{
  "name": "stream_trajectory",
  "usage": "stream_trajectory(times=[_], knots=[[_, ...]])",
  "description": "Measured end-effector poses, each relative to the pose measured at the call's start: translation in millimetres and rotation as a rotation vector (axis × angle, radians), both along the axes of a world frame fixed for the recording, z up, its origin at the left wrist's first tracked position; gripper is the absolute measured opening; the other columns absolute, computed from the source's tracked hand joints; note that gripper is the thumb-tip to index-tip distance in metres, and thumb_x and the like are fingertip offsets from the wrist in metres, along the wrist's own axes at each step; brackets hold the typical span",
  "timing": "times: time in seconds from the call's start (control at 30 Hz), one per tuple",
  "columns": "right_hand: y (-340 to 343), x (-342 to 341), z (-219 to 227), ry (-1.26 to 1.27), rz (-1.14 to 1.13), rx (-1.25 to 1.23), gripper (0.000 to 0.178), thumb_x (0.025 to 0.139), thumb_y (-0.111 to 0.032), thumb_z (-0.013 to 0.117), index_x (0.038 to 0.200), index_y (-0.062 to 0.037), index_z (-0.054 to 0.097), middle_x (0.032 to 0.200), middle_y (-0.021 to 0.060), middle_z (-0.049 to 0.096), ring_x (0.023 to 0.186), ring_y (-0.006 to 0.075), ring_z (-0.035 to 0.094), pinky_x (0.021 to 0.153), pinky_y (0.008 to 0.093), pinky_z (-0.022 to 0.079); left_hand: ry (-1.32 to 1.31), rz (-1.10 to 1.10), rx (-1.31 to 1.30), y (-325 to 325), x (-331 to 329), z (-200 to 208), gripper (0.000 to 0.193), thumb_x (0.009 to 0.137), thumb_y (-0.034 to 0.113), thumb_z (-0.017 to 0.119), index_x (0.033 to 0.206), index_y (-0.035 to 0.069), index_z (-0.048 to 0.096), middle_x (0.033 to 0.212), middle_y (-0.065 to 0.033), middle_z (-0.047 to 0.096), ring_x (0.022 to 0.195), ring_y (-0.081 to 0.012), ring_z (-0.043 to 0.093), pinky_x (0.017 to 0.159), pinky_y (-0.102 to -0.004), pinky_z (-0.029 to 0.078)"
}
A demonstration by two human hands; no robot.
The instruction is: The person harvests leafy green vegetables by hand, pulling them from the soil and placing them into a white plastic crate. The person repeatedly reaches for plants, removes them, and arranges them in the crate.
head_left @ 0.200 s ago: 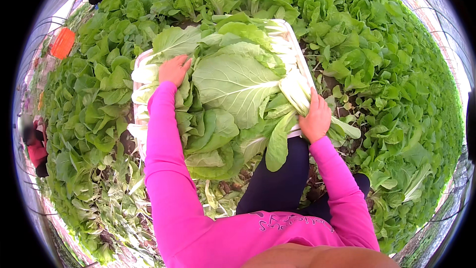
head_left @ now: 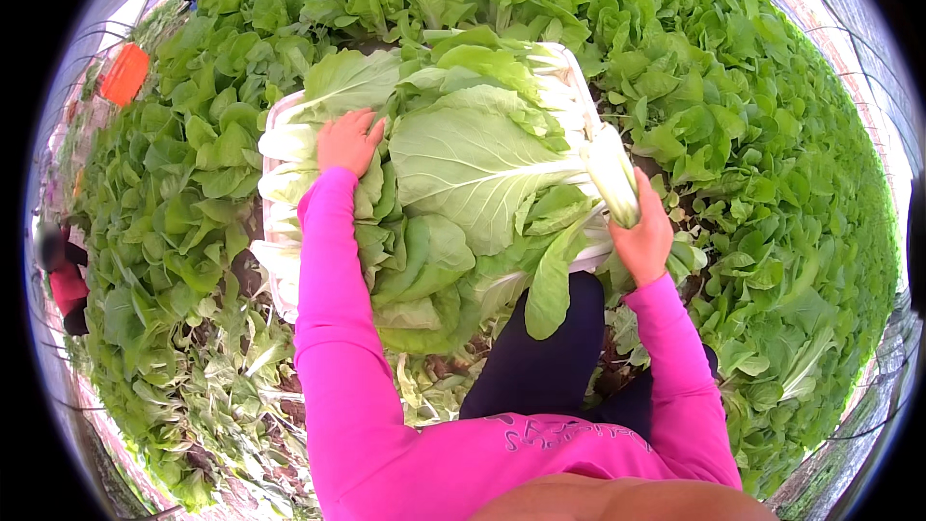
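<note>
A pale, shallow crate (head_left: 284, 299) sits in front of me, heaped with leafy greens that have white stalks. My right hand (head_left: 643, 236) is closed around the white base of a leafy green (head_left: 613, 177) at the crate's right side. Its broad leaves stretch left over the pile, and one narrow leaf hangs down by my knee. My left hand (head_left: 348, 143) lies on the leaves at the crate's left, fingers partly spread and gripping nothing that I can see. Near it, a row of white stalk ends (head_left: 282, 181) points toward the left rim.
Dense green plants (head_left: 762, 193) grow around the crate on the far side, left and right. Loose and wilted leaves (head_left: 212, 405) cover the ground at the near left. An orange container (head_left: 124, 74) stands at the far left. Other people (head_left: 69, 280) are at the left edge and upper left.
My right hand has shifted slightly right, and the white base in it now stands out over the crate's right rim. My left hand stays on the leaves.
</note>
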State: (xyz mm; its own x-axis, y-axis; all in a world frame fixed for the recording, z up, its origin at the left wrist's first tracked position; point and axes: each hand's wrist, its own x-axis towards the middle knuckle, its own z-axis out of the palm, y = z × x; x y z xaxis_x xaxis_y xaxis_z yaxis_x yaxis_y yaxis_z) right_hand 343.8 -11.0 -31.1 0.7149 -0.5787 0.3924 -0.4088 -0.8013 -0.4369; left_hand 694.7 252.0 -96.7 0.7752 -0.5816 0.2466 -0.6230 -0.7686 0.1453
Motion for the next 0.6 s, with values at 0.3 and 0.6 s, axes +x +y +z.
stream_trajectory(times=[0.3,0.6], knots=[[25.7,153.7,151.4,-0.475,0.446,-0.420,0.066,0.067,-0.004,0.069,0.129,-0.0075,0.046,0.116,0.0158,0.057,0.100,0.0274,0.060,0.084,0.0348,0.049,-0.070,0.053,-0.067,1.4,-17.3,-5.4,0.043,0.088,0.049,0.044,0.111,0.018,0.061,0.124,-0.0008,0.055,0.121,-0.0221,0.045,0.104,-0.0452,0.026],[125.5,376.1,137.9,-0.257,0.617,-0.706,0.069,0.065,-0.010,0.068,0.129,-0.0152,0.044,0.100,0.0129,0.059,0.087,0.0312,0.060,0.071,0.0395,0.049,-0.093,0.061,-0.209,-1.0,-21.1,-2.7,0.042,0.086,0.048,0.047,0.106,0.015,0.065,0.120,-0.0037,0.057,0.118,-0.0251,0.046,0.104,-0.0466,0.025]])
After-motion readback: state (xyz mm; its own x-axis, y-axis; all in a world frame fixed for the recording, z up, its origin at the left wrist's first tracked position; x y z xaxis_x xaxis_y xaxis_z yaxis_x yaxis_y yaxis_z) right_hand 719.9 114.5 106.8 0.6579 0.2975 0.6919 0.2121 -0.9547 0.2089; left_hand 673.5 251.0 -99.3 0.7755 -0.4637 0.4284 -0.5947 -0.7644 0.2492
